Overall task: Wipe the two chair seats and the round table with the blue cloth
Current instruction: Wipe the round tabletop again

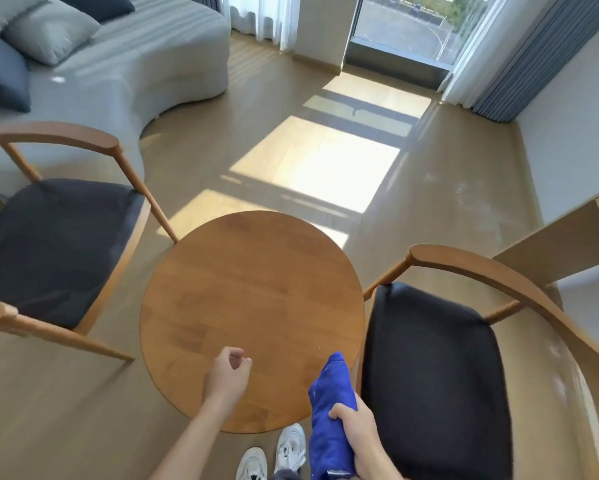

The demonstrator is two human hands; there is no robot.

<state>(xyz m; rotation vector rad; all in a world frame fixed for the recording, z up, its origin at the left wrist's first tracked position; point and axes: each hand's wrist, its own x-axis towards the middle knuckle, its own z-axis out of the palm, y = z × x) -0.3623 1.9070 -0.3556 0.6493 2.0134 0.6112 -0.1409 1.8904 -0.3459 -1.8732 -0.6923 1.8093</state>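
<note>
Blue cloth (329, 420): bunched in right hand (355, 434), at 5 o'clock off round table (253, 306).
Chairs: left seat (55, 251) at 9, right seat (433, 375) at 3.
Surroundings: sofa (118, 74) at 11.
Left hand (227, 372): above table's near edge, fingers loosely curled, holding nothing.

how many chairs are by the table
2: one chair left of the round table, partly cut off by the frame edge, and one chair right of it, beside the right hand holding the blue cloth.
</note>
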